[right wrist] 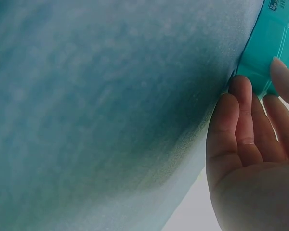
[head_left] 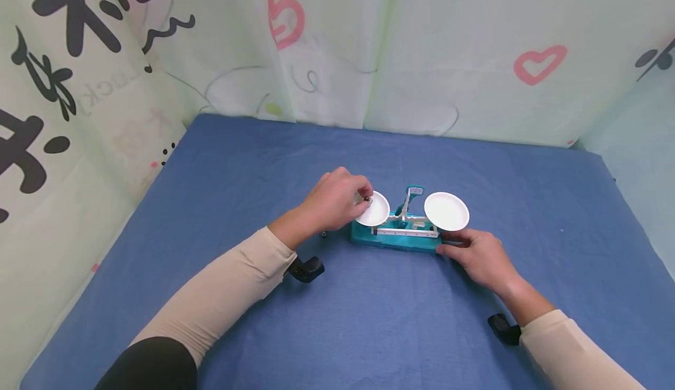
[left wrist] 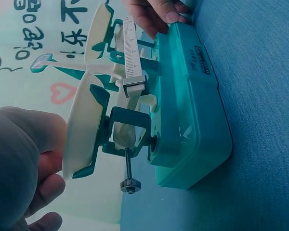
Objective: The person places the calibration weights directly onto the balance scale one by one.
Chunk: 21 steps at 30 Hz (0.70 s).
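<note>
A teal balance scale (head_left: 395, 240) with two white pans stands on the blue cloth. My left hand (head_left: 337, 199) is over the left pan (head_left: 375, 211), thumb and fingers pinching a small shiny metal piece (head_left: 367, 200), too small to tell its kind. In the left wrist view the left pan (left wrist: 82, 130) hides part of those fingers. My right hand (head_left: 480, 258) holds the right end of the scale's base, thumb on the front side and fingers round the end. The right pan (head_left: 446, 211) is above that hand. The right wrist view shows the base's end (right wrist: 265, 62) between thumb and fingers.
A small shiny round piece (head_left: 324, 235) lies on the blue cloth (head_left: 358, 320) left of the scale, close to my left wrist. Dark wrist-camera mounts (head_left: 307, 269) stick out from both wrists. A pale printed curtain (head_left: 443, 44) hangs behind the table.
</note>
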{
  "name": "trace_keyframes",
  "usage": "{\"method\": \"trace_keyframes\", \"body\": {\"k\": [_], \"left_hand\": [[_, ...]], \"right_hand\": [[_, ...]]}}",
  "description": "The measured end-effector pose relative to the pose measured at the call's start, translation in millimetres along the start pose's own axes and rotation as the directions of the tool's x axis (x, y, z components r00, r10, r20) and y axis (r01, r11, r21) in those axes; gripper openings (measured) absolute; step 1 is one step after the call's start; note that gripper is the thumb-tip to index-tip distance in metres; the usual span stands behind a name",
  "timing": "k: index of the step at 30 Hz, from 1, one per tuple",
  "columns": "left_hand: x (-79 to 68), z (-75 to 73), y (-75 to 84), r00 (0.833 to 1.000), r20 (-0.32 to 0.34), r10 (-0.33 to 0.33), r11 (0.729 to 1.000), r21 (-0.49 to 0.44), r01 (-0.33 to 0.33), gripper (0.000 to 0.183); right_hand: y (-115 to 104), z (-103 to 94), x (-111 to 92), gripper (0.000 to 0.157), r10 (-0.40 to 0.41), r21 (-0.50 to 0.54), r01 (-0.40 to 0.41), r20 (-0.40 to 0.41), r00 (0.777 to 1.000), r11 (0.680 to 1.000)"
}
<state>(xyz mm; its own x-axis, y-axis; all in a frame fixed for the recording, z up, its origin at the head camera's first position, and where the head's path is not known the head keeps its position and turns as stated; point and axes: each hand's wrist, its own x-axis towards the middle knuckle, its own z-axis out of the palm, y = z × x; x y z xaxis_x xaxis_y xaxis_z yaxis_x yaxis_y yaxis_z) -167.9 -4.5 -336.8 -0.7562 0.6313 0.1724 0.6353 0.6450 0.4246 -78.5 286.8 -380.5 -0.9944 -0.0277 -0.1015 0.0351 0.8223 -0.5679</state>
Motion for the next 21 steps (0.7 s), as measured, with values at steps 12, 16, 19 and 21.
{"method": "trace_keyframes", "body": {"k": [12, 16, 19, 21], "left_hand": [[2.7, 1.1, -0.3, 0.999, -0.004, -0.035, 0.999, -0.04, 0.035, 0.02], [-2.2, -2.9, -3.8, 0.994, 0.02, -0.111, 0.987, -0.112, 0.112, 0.025], [-10.8, -8.5, -12.1, 0.989, 0.029, -0.144, 0.976, -0.161, 0.147, 0.026], [-16.8, -11.8, -20.5, 0.988, 0.031, -0.151, 0.973, -0.172, 0.154, 0.025]], "right_hand": [[0, -2.2, 1, 0.043, 0.001, 0.002, -0.001, 0.002, 1.0, 1.0], [0, -1.6, 0, 0.042, 0.005, 0.005, -0.005, 0.003, 1.0, 1.0], [0, -1.1, -1, 0.042, 0.01, 0.006, -0.01, 0.009, 1.0, 1.0], [0, -1.4, 0, 0.043, 0.007, 0.012, -0.007, 0.012, 1.0, 1.0]]}}
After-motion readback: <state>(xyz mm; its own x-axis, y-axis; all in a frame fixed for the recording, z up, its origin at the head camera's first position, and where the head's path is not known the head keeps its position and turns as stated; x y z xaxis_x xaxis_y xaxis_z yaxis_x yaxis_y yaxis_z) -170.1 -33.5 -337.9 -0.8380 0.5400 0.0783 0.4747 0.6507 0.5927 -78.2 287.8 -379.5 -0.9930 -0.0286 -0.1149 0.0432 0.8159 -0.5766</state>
